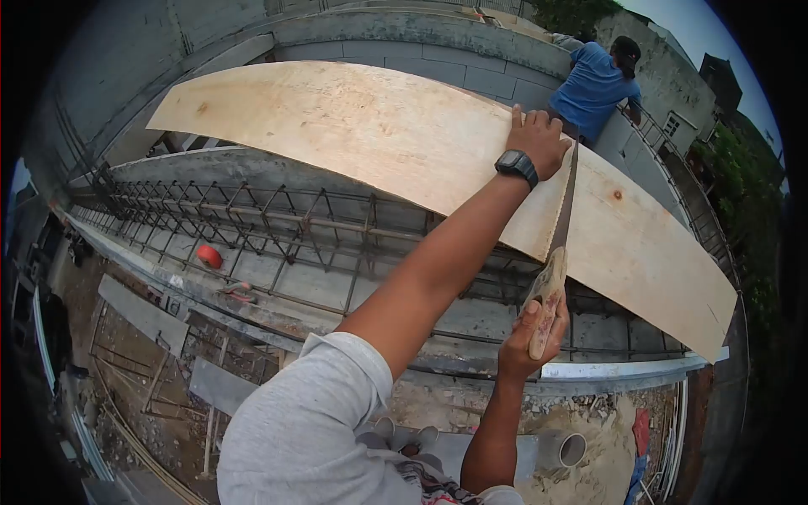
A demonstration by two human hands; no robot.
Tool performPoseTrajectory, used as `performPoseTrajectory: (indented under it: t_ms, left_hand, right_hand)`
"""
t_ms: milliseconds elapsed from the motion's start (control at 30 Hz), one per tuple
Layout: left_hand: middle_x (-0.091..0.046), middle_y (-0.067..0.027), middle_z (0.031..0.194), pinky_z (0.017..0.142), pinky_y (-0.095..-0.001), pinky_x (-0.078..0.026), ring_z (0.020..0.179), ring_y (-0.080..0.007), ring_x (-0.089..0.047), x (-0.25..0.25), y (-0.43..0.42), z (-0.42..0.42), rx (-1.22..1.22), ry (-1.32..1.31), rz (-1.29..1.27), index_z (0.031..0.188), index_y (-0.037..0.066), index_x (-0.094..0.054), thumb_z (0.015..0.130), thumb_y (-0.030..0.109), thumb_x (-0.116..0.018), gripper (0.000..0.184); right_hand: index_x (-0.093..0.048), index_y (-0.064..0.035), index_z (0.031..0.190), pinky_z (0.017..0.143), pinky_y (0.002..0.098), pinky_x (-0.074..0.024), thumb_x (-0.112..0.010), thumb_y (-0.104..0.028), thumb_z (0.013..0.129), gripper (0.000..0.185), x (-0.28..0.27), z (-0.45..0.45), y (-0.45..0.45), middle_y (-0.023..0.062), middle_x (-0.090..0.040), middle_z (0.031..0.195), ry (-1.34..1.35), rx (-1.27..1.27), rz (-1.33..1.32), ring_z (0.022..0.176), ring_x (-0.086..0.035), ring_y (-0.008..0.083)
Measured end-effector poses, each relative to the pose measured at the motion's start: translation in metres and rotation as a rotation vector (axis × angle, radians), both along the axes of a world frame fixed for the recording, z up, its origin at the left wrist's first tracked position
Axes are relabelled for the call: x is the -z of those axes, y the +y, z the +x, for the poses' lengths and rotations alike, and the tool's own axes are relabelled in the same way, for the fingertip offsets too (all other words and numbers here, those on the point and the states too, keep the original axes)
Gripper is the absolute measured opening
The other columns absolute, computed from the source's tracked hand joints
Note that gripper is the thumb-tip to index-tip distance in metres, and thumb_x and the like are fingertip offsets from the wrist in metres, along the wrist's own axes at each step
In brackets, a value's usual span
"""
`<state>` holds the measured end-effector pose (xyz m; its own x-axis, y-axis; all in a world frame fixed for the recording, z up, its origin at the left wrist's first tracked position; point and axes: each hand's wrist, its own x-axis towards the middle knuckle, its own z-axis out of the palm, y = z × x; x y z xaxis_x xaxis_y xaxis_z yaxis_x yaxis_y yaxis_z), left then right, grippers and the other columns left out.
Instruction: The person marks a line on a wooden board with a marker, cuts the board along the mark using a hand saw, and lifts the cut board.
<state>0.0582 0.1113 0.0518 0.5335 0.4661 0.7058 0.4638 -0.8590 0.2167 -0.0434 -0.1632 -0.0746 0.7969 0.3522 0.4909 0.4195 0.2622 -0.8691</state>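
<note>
A long, pale plywood sheet (353, 126) lies across the rebar framework and the low wall. My left hand (539, 143), with a black watch on its wrist, presses on the sheet beside the cut, its fingers bent at the far edge. My right hand (536, 337) is wrapped round the wooden handle of a handsaw (562, 220). The saw stands steeply, its toothed blade crossing the sheet from the near edge towards the far edge, close to my left hand. To the right of the blade the sheet carries a dark knot.
Rebar cages (286, 223) run beneath the sheet. A round red object (209, 256) and red-handled pliers (239, 291) lie near the ledge. A person in a blue shirt (592, 93) leans over the block wall behind. Below are rubble, boards and a pale pipe (561, 450).
</note>
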Motion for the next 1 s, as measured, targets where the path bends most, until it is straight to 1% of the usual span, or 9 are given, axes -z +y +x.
performPoseTrajectory:
  t_ms: [167, 500, 567, 667, 800, 833, 933, 967, 1000]
  left_hand:
    - [-0.020, -0.0317, 0.166, 0.127, -0.0568, -0.006, 0.156, -0.0439, -0.015, 0.062, -0.061, -0.071, 0.072, -0.050, -0.012, 0.156, 0.003, -0.040, 0.104, 0.044, -0.047, 0.067]
    - [-0.027, -0.0249, 0.165, 0.127, -0.0612, -0.011, 0.156, -0.0408, -0.018, 0.141, -0.118, -0.155, 0.095, -0.075, 0.049, 0.149, 0.004, -0.048, 0.085, 0.035, -0.072, 0.074]
    - [-0.024, -0.0250, 0.166, 0.125, -0.0635, -0.016, 0.156, -0.0412, -0.019, 0.154, -0.126, -0.166, 0.122, -0.039, -0.015, 0.150, 0.005, -0.045, 0.086, 0.031, -0.073, 0.075]
    - [-0.020, -0.0265, 0.167, 0.125, -0.0621, -0.018, 0.157, -0.0392, -0.016, 0.178, -0.154, -0.213, 0.052, -0.010, -0.128, 0.155, 0.005, -0.037, 0.090, 0.030, -0.071, 0.078]
    - [-0.009, -0.0252, 0.170, 0.123, -0.0540, -0.026, 0.153, -0.0437, -0.025, 0.186, -0.210, -0.274, -0.272, 0.002, -0.659, 0.159, 0.004, -0.031, 0.097, 0.043, -0.062, 0.079]
    - [-0.024, -0.0251, 0.157, 0.116, -0.0531, -0.032, 0.142, -0.0428, -0.035, 0.185, -0.212, -0.279, -0.283, 0.054, -0.676, 0.150, 0.003, -0.039, 0.096, 0.045, -0.063, 0.073]
    - [-0.067, -0.0250, 0.121, 0.093, -0.0505, -0.052, 0.109, -0.0401, -0.067, 0.180, -0.215, -0.280, -0.299, 0.187, -0.735, 0.125, -0.002, -0.062, 0.093, 0.050, -0.064, 0.061]
    - [-0.071, -0.0177, 0.088, 0.081, -0.0499, -0.054, 0.087, -0.0388, -0.070, 0.205, -0.210, -0.272, -0.372, 0.037, -0.536, 0.105, -0.001, -0.069, 0.090, 0.049, -0.066, 0.051]
    - [-0.071, -0.0183, 0.089, 0.081, -0.0501, -0.054, 0.088, -0.0391, -0.070, 0.204, -0.211, -0.271, -0.383, 0.053, -0.568, 0.105, -0.001, -0.069, 0.090, 0.049, -0.067, 0.051]
  right_hand:
    - [-0.052, 0.0036, 0.140, 0.052, 0.0218, -0.0378, -0.066, -0.032, 0.101, 0.054, -0.002, -0.001, 0.008, 0.0045, -0.060, 0.087, -0.006, 0.070, 0.061, 0.063, -0.047, 0.0071]
    - [-0.053, 0.0068, 0.136, 0.064, 0.0269, -0.0529, -0.072, -0.022, 0.099, 0.051, 0.014, 0.010, 0.025, 0.0140, -0.066, 0.105, -0.246, 0.023, 0.171, 0.078, -0.062, 0.0163]
    - [-0.052, 0.0079, 0.135, 0.079, 0.0330, -0.0629, -0.073, -0.019, 0.098, 0.051, 0.024, 0.016, 0.030, 0.0191, -0.066, 0.123, -0.407, 0.041, 0.197, 0.100, -0.072, 0.0237]
    - [-0.068, 0.0068, 0.117, 0.072, 0.0400, -0.0555, -0.048, -0.007, 0.108, 0.025, -0.031, -0.014, 0.013, 0.0210, -0.070, 0.106, -1.237, 0.661, 0.053, 0.087, -0.067, 0.0318]
    - [-0.064, 0.0128, 0.116, 0.086, 0.0492, -0.0541, -0.047, -0.007, 0.109, 0.027, 0.002, -0.002, 0.026, 0.0262, -0.068, 0.113, -0.711, 0.297, 0.048, 0.099, -0.065, 0.0410]
    - [-0.064, 0.0125, 0.112, 0.086, 0.0499, -0.0544, -0.048, -0.006, 0.108, 0.025, -0.014, -0.026, 0.025, 0.0276, -0.068, 0.112, -0.181, 0.048, 0.403, 0.098, -0.066, 0.0415]
    - [-0.064, 0.0120, 0.107, 0.083, 0.0513, -0.0555, -0.048, -0.004, 0.107, 0.022, -0.016, -0.018, 0.021, 0.0289, -0.068, 0.109, -0.870, 0.420, 0.212, 0.097, -0.066, 0.0428]
    - [-0.064, 0.0121, 0.106, 0.083, 0.0520, -0.0554, -0.048, -0.003, 0.107, 0.022, -0.018, -0.015, 0.018, 0.0290, -0.068, 0.109, -0.975, 0.471, 0.181, 0.096, -0.066, 0.0431]
    - [-0.063, 0.0122, 0.105, 0.082, 0.0528, -0.0554, -0.048, -0.003, 0.107, 0.022, -0.025, -0.016, 0.014, 0.0292, -0.068, 0.109, -1.079, 0.522, 0.153, 0.095, -0.066, 0.0435]
